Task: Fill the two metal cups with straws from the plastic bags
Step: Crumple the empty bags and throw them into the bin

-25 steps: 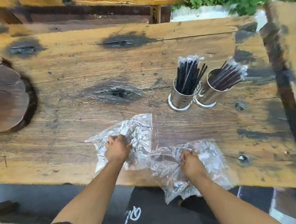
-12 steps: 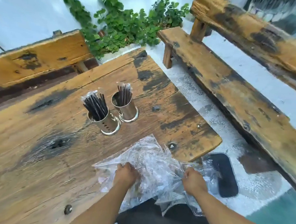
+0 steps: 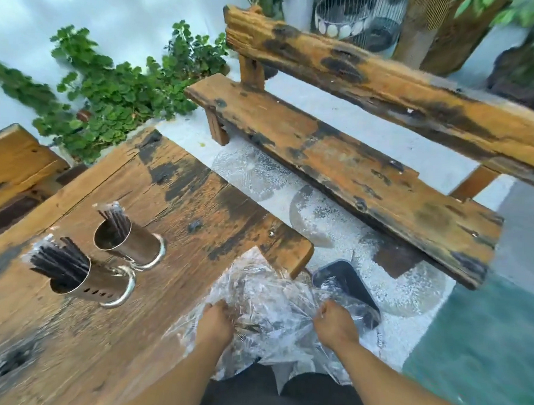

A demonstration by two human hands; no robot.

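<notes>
From the head camera, both metal cups stand on the wooden table [image 3: 67, 331] at about nine o'clock from the hands. The nearer cup [image 3: 93, 281] and the farther cup [image 3: 130, 241] sit just beside each other, bases almost touching, and each carries a bundle of dark straws [image 3: 60, 262] with clear wrap showing at the tips.

At the table's near corner, around six o'clock in the frame, lie the crumpled clear plastic bags [image 3: 267, 298], partly on the wood and partly hanging past the edge. The left hand [image 3: 216, 322] has its fingers curled into the plastic at the left side. The right hand [image 3: 335, 325] pinches a gathered fold at the right side, off the table edge.

Judging by the loaded cups and the limp bags, the filling looks done or nearly so, and the step in hand seems to be gathering up the bags. The next move calls for bunching the film together without snagging it on the rough corner.

Motion blur softens the cups and the straws, so whether any straws remain inside the bags cannot be told. A dark bin [image 3: 345, 280] on the floor at one o'clock from the right hand is half veiled by plastic. The fingertips are buried in the film.
</notes>
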